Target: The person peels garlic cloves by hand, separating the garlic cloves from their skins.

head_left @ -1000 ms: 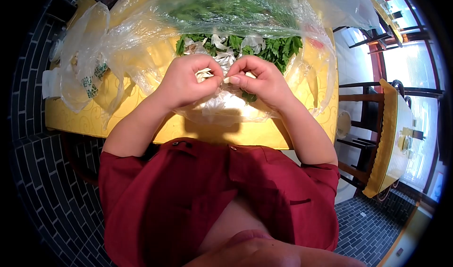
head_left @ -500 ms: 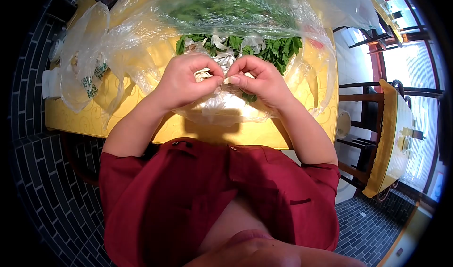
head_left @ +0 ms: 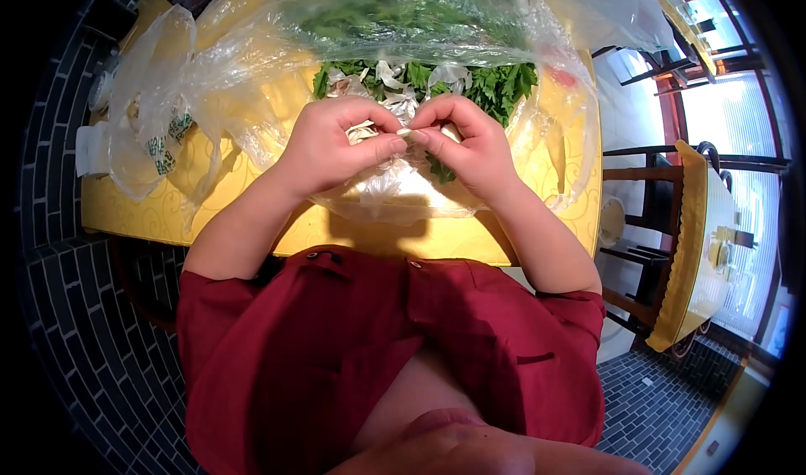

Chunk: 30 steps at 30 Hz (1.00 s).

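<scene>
Between my two hands is a small pale garlic clove (head_left: 405, 133), pinched at the fingertips. My left hand (head_left: 332, 146) is closed on it from one side, thumb against forefinger. From the other side my right hand (head_left: 474, 148) grips it the same way. More pale pieces (head_left: 361, 132) show in the gap of my left hand, and another pale piece (head_left: 451, 132) shows by my right fingers. Papery white skins (head_left: 401, 106) lie just beyond the fingertips, on a clear plastic bag (head_left: 386, 188). Green leaves (head_left: 502, 89) spread behind them.
A large clear plastic sheet (head_left: 243, 76) covers more greens at the back of the yellow table (head_left: 126, 211). Another crumpled bag (head_left: 138, 152) with green print lies at the left. Beyond the right edge stand dark chairs (head_left: 646, 232) and a second table (head_left: 701, 248).
The clove has turned to lie more sideways between my fingertips, and my right thumb and fingers have shifted slightly up. My left hand stays nearly still.
</scene>
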Each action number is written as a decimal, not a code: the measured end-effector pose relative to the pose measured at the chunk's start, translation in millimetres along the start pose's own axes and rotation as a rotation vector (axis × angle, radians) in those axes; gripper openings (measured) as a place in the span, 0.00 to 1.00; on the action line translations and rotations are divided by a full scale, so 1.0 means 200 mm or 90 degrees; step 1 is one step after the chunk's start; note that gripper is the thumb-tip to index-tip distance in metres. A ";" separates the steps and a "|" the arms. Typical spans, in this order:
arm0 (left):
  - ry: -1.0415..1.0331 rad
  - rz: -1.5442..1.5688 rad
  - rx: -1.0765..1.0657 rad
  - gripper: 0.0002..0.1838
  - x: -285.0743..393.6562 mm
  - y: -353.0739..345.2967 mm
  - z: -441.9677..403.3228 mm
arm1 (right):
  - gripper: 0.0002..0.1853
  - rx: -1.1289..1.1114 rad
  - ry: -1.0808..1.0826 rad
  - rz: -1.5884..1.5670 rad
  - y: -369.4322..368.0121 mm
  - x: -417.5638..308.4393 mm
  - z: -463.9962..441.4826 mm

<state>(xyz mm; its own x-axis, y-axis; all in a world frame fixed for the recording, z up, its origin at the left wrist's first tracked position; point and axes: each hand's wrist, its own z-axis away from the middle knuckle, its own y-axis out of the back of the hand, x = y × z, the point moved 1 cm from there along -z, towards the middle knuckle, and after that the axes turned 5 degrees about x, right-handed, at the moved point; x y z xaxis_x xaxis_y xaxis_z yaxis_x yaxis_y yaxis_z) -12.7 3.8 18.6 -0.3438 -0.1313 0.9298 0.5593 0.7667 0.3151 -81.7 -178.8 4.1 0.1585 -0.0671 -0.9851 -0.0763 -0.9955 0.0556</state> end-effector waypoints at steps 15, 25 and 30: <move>-0.074 -0.018 0.042 0.08 -0.01 0.00 0.01 | 0.09 -0.009 -0.020 0.063 -0.01 -0.01 0.02; -0.098 -0.087 0.096 0.07 0.00 -0.02 0.03 | 0.09 -0.014 -0.101 -0.068 -0.03 -0.02 0.02; -0.116 -0.110 0.085 0.07 0.01 -0.05 0.01 | 0.09 -0.009 -0.071 -0.101 -0.02 0.04 0.03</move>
<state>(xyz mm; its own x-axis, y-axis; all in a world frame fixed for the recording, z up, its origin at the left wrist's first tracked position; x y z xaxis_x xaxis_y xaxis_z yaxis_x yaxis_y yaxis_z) -21.2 -2.5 17.1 -0.5619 -0.1607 0.8115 0.3809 0.8205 0.4262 -85.4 -174.4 -5.0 0.0570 0.0984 -0.9935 -0.0446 -0.9939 -0.1010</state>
